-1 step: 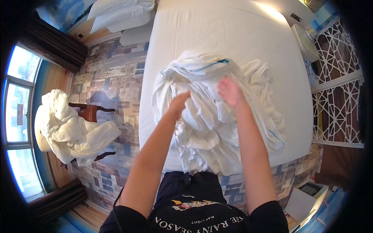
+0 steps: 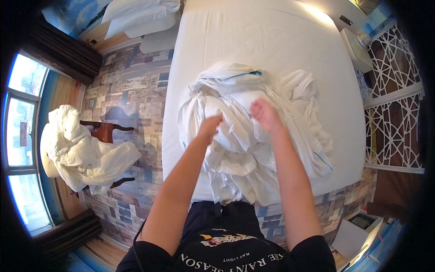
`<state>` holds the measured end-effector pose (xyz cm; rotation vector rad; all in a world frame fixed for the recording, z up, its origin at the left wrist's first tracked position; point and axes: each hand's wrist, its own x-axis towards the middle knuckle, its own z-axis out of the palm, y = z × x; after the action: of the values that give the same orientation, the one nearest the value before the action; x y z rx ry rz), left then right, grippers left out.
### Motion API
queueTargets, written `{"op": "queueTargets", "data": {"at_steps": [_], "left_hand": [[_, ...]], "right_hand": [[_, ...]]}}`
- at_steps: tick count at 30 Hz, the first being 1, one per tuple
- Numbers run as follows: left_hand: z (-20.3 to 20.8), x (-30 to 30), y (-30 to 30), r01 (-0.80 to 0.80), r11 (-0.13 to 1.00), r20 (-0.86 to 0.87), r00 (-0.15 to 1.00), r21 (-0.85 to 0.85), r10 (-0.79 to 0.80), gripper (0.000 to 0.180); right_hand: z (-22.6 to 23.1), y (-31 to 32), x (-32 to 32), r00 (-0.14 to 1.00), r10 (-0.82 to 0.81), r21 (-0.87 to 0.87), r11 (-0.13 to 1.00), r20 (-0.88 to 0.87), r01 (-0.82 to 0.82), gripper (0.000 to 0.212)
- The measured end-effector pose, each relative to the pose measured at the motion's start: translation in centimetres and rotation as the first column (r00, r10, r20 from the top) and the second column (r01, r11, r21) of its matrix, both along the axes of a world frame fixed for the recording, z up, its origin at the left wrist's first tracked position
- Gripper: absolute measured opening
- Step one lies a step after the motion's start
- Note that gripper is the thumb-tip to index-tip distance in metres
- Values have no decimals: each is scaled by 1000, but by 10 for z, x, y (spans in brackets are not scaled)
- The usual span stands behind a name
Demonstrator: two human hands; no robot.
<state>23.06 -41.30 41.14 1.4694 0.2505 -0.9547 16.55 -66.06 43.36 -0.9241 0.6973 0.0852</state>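
Observation:
A bunched white duvet cover or sheet (image 2: 235, 122) with blue edge strips lies heaped on the near part of the bed (image 2: 253, 31). My left hand (image 2: 210, 128) is over the left middle of the heap, its fingers stretched toward the right. Across from it, my right hand (image 2: 266, 115) has its fingers loosely bent and apart, pointing left. Neither hand appears to grip the cloth. Whether the fingertips touch it, I cannot tell.
A chair (image 2: 103, 131) on the left carries a crumpled white duvet (image 2: 72, 145). White pillows (image 2: 140, 16) are piled at the far left. A bedside cabinet (image 2: 355, 47) and a white lattice screen (image 2: 394, 127) stand to the right. A white box-like cabinet (image 2: 355, 233) is at the near right.
Both hands have come slightly nearer to me, the right one also a little to the left. The top of the cloth heap has sunk a little.

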Motion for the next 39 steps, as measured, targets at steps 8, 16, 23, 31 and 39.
{"op": "queueTargets", "data": {"at_steps": [8, 16, 23, 31, 39], "left_hand": [[-54, -65, -32, -96, 934, -222, 958, 345, 181, 65], [-72, -72, 40, -584, 810, -271, 774, 45, 573, 48], [-35, -73, 133, -467, 881, -275, 840, 74, 468, 73], [-25, -82, 189, -503, 852, -175, 835, 146, 522, 65], [-20, -98, 177, -381, 787, 596, 803, 484, 22, 38]], "right_hand": [[-138, 103, -70, 957, 54, -956, 48, -286, -289, 23], [-50, 140, -94, 913, 393, -607, 701, -110, -375, 29], [-80, 99, -62, 992, -105, -997, -40, -62, -67, 34], [-102, 75, -90, 998, 60, -992, 127, -8, -15, 14], [19, 164, -83, 953, 298, -615, 762, 56, -202, 12]]}}
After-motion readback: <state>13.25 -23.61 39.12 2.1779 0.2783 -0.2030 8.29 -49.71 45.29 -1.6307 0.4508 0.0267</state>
